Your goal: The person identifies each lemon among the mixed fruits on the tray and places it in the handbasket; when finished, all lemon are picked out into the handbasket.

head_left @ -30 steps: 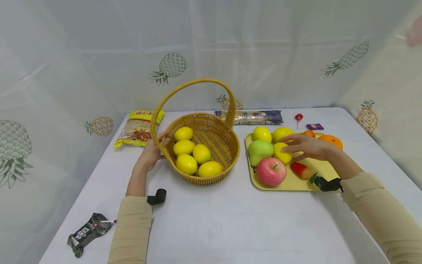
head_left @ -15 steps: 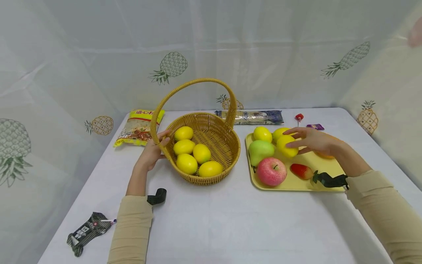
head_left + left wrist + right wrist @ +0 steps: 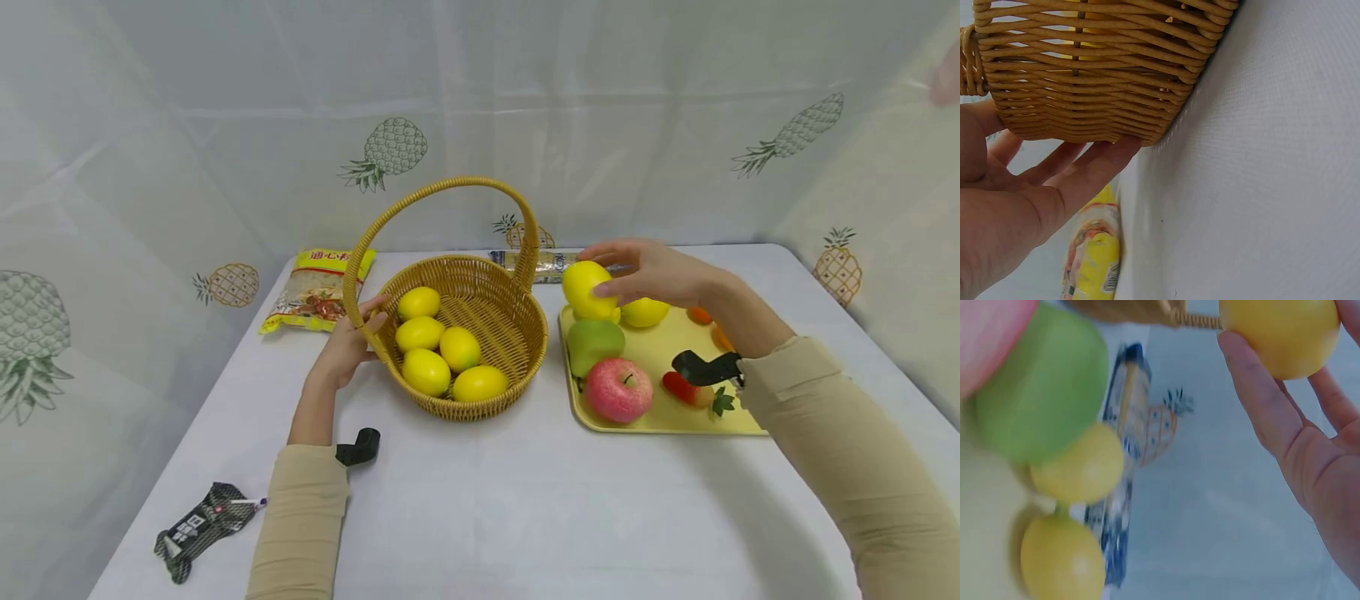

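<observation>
My right hand (image 3: 652, 271) holds a yellow lemon (image 3: 587, 288) between thumb and fingers, raised over the back left corner of the yellow tray (image 3: 678, 423). In the right wrist view the fingertips press the sides of this lemon (image 3: 1279, 331). My left hand (image 3: 347, 348) is at the left side of a wicker basket (image 3: 491, 325), beside the foot of its tall handle. From the left wrist, its fingers (image 3: 1094, 172) look fairly straight and touch the woven outer wall. Several lemons (image 3: 459, 349) lie in the basket's left and front part.
The tray bears another lemon (image 3: 645, 312), a green pear (image 3: 596, 346), a pink apple (image 3: 618, 390) and a red fruit (image 3: 684, 388). Behind stand a yellow-topped food bag (image 3: 313, 292) and a long packet (image 3: 543, 267). A black wrapper (image 3: 202, 529) lies front left.
My right hand has taken the lemon off the tray and carried it up and leftward, past the pear. The left hand and the basket have stayed in place.
</observation>
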Demonstrator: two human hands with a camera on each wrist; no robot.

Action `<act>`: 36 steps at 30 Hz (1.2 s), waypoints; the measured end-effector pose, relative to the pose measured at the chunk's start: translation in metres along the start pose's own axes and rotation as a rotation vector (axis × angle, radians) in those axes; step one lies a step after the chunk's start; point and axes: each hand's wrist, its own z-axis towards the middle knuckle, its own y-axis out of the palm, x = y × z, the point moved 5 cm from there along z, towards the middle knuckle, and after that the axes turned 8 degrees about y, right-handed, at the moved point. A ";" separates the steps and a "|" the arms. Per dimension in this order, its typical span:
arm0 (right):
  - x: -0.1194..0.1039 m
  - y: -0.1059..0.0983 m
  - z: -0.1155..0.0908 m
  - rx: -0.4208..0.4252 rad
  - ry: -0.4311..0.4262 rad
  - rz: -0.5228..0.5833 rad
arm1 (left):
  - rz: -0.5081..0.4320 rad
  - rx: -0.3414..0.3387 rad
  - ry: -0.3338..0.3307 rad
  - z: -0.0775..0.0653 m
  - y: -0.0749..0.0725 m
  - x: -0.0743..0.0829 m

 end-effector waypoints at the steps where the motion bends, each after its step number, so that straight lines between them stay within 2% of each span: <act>1: -0.004 0.006 0.006 -0.020 -0.014 0.008 | -0.002 0.000 0.000 0.000 0.000 0.000; 5: -0.020 0.034 0.030 -0.111 -0.068 0.023 | -0.002 0.005 -0.004 0.000 0.001 -0.001; 10: -0.034 0.068 0.055 -0.199 -0.140 -0.043 | -0.006 0.007 -0.012 -0.001 0.003 -0.002; 13: -0.038 0.083 0.066 -0.240 -0.147 -0.102 | -0.015 0.004 -0.012 0.000 0.004 -0.001; 15: -0.038 0.091 0.072 -0.267 -0.122 -0.142 | -0.016 0.000 -0.009 0.000 0.005 0.000; 22: -0.036 0.103 0.085 -0.363 -0.019 -0.277 | 0.004 -0.001 -0.013 0.003 0.006 0.004; 28: -0.043 0.110 0.094 -0.432 -0.029 -0.408 | 0.006 0.010 -0.018 0.003 0.002 0.003; 33: -0.045 0.119 0.102 -0.441 -0.031 -0.539 | 0.003 0.023 -0.032 0.001 0.000 0.000; 36: -0.044 0.123 0.105 -0.441 -0.019 -0.568 | 0.001 0.027 -0.036 0.001 -0.001 -0.002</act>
